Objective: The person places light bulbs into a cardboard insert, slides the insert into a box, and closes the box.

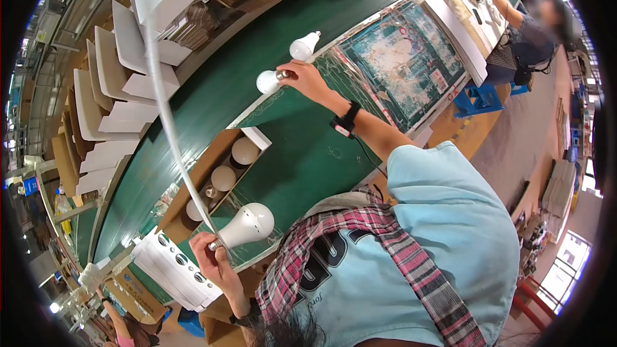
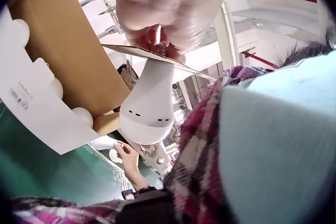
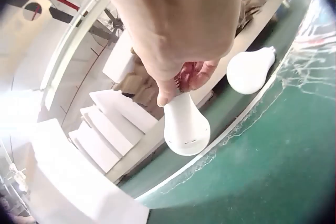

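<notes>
My left hand (image 1: 218, 266) pinches a white light bulb (image 1: 247, 223) by its metal screw base, the round end pointing away from the fingers. In the left wrist view a thin card (image 2: 123, 49) crosses the neck of this bulb, close to the fingertips. Reaching forward, my right hand (image 1: 307, 80) grips a second light bulb (image 3: 185, 127) by its screw base near the edge of the green belt. Just beyond that hand lies another bulb (image 1: 304, 46). Between the hands stands an open carton (image 1: 193, 183) with several bulbs in it.
White card with round holes (image 1: 168, 263) lies left of the carton. Folded white cartons (image 1: 119, 83) stand beyond the green conveyor belt (image 1: 222, 67). To the right are a worn, taped panel (image 1: 408, 58) and another person (image 1: 536, 32). A pale strip (image 1: 168, 115) crosses the left side.
</notes>
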{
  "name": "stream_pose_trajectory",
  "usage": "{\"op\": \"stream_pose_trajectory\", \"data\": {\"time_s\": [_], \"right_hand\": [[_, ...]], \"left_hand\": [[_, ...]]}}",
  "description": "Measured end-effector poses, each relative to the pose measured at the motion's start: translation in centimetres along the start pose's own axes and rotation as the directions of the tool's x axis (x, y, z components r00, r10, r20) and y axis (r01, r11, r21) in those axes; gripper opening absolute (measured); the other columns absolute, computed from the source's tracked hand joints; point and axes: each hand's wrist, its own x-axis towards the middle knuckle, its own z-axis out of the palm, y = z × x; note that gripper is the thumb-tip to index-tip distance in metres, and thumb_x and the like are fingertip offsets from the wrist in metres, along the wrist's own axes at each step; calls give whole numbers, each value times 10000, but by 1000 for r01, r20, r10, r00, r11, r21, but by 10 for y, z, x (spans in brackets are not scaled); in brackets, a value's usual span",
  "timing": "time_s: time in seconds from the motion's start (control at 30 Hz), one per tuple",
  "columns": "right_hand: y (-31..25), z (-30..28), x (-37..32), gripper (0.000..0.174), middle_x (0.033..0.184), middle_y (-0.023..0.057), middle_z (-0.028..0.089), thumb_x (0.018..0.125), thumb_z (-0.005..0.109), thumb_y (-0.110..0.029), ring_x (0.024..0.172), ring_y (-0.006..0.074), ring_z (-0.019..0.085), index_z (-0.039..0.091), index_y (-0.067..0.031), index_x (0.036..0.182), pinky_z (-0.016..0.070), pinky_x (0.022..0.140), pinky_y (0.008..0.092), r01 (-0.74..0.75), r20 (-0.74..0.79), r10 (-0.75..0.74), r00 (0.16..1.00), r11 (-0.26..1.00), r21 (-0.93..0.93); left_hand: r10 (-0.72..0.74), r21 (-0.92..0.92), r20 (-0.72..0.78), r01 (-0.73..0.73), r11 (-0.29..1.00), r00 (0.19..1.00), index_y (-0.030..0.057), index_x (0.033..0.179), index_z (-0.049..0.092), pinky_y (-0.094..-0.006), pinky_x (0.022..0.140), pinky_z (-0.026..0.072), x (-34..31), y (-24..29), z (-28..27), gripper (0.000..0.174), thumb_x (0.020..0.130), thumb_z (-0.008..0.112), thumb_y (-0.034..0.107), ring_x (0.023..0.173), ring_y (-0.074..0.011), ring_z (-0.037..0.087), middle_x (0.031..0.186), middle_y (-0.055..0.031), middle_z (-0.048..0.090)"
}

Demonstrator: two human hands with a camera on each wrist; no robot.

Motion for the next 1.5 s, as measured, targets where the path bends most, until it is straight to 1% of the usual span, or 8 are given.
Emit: {"op": "stream_pose_trajectory", "data": {"time_s": [0.17, 0.37, 0.73, 1.1, 1.2, 1.33, 1.43, 1.5], "right_hand": [[-26, -48, -58, 309, 935, 72, 514, 687, 723, -45, 952, 250, 512, 682, -81, 991, 434, 837, 338, 65, 9, -65, 998, 998, 17], [-12, -71, -128, 345, 1020, 64, 517, 691, 700, 27, 1006, 212, 525, 674, -75, 1020, 448, 890, 329, -235, 132, 197, 971, 881, 411], [-8, -84, -146, 343, 1088, 26, 497, 756, 648, 84, 1054, 162, 523, 665, -95, 1048, 436, 964, 296, -222, 205, 157, 966, 911, 348], [-8, -53, -130, 383, 1105, 62, 520, 701, 691, -42, 1135, 242, 452, 637, -114, 1073, 334, 1021, 349, -185, 250, 131, 959, 960, 208], [4, -38, -132, 341, 1165, 59, 536, 733, 685, -50, 1130, 221, 488, 623, -93, 1066, 374, 1005, 343, -358, 267, 285, 921, 889, 286], [8, -27, -137, 483, 1192, 32, 544, 732, 721, 0, 1094, 163, 543, 547, -15, 1183, 484, 894, 312, -517, 379, 433, 818, 266, 813], [17, -31, -131, 534, 1211, 61, 534, 725, 715, -10, 1126, 173, 516, 522, -7, 1222, 420, 963, 301, -489, 333, 359, 872, 673, 554], [20, -38, -128, 511, 1198, 63, 553, 715, 712, -40, 1126, 171, 513, 549, 1, 1198, 372, 997, 299, -473, 373, 310, 874, 716, 513]], "left_hand": [[18, 213, 184, -58, 975, 983, 13, 1008, 545, -321, 795, 411, 1, -8, 11, 197, 845, 612, 101, 895, -244, 499, 1006, -120, 475], [50, 249, 306, -131, 960, 951, 1, 1022, 550, -327, 755, 439, 6, -25, 29, 187, 843, 586, 39, 865, -259, 517, 1015, -144, 487], [27, 173, 241, -70, 982, 970, 4, 992, 558, -277, 701, 415, 15, -40, 40, 171, 901, 586, 146, 776, -165, 489, 984, -77, 488], [48, 184, 318, -112, 977, 947, 7, 1004, 557, -307, 737, 438, 2, -52, 57, 170, 856, 606, 75, 849, -236, 519, 1007, -120, 483], [35, 184, 399, -117, 976, 916, 9, 1028, 536, -350, 765, 459, -1, -66, 70, 192, 848, 593, 43, 905, -303, 527, 1026, -146, 466], [-18, 222, 460, -96, 970, 888, 0, 1026, 518, -375, 750, 465, -2, -91, 81, 185, 853, 579, 25, 898, -309, 526, 1023, -148, 451], [6, 265, 466, -147, 953, 885, -8, 1025, 511, -394, 743, 460, 3, -96, 83, 179, 860, 572, 24, 893, -322, 525, 1008, -151, 444], [40, 297, 475, -203, 933, 879, -12, 1027, 508, -406, 744, 456, 6, -99, 84, 178, 865, 569, 28, 894, -331, 522, 1001, -153, 441]]}}
